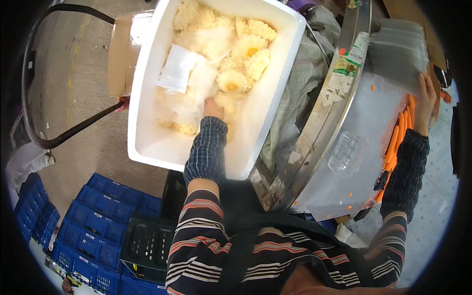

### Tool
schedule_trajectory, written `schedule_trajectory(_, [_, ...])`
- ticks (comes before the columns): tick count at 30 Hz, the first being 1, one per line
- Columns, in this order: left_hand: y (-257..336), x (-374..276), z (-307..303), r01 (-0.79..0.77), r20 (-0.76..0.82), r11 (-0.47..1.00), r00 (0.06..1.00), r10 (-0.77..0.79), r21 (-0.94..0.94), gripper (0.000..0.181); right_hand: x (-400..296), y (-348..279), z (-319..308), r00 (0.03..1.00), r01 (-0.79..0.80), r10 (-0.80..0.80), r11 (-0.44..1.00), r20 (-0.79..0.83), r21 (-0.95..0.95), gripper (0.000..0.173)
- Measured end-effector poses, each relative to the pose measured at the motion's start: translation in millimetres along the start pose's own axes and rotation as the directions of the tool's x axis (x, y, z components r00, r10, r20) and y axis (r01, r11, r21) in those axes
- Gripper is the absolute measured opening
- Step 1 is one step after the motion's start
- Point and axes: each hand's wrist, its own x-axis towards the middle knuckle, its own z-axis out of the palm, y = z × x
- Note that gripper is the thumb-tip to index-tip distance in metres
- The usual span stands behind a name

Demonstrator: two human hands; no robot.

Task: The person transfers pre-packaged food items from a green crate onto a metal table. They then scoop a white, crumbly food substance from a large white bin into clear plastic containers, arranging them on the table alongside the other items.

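A white plastic tub (147,140) in front of me holds pale yellow, frilly clumps that look like snow fungus (256,62). My left hand (214,109) reaches down among them, beside a crumpled clear plastic bag (201,86). Its fingers are mostly hidden, so its grip does not show. A flat white packet (177,68) lies on that bag. Out to the right, my right hand (427,92) grips the near edge of a grey, translucent stack of plastic bags or sheets (398,51), blurred by motion. Orange carrots (394,142) lie in a row below that hand.
A clear plastic clamshell box (346,153) sits on the metal-edged worktable (324,188). Woven sacks (298,88) fill the gap beside the tub. Blue crates (92,225) and a dark green crate (149,239) are stacked at lower left. Another person's hand (121,104) is near a cart's dark handle (84,123).
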Motion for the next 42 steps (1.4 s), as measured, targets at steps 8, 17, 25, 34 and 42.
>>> schedule_trajectory(8, [71.0, -27.9, -0.9, 0.279, 0.041, 0.960, 0.959, -0.280, 0.036, 0.054, 0.6, 11.0, -18.1, 0.997, -0.066, 0.070, 0.989, -0.027, 0.131, 0.021])
schedule_trajectory(17, [9.0, -35.2, -4.3, -0.050, -0.213, 0.916, 0.976, -0.039, -0.399, 0.072, 5.3, 7.6, -0.9, 0.995, 0.018, 0.005, 0.974, -0.097, 0.227, 0.022])
schedule_trajectory(25, [-1.3, -70.7, -80.4, -0.182, -0.313, 0.964, 0.943, 0.114, -0.195, 0.056, -38.3, -23.6, -63.8, 0.907, 0.294, -0.293, 0.955, -0.303, -0.044, 0.026])
schedule_trajectory(34, [50.1, -51.5, -3.3, 0.109, -0.020, 0.958, 0.994, -0.108, 0.266, 0.076, -265.5, -1.2, -154.6, 0.922, -0.006, -0.163, 0.901, -0.352, -0.433, 0.017])
schedule_trajectory(42, [36.8, -49.1, 10.5, -0.040, 0.048, 0.855, 0.999, 0.017, 0.517, 0.053, -337.7, 15.9, -147.5, 0.968, -0.016, -0.116, 0.858, -0.223, -0.514, 0.015])
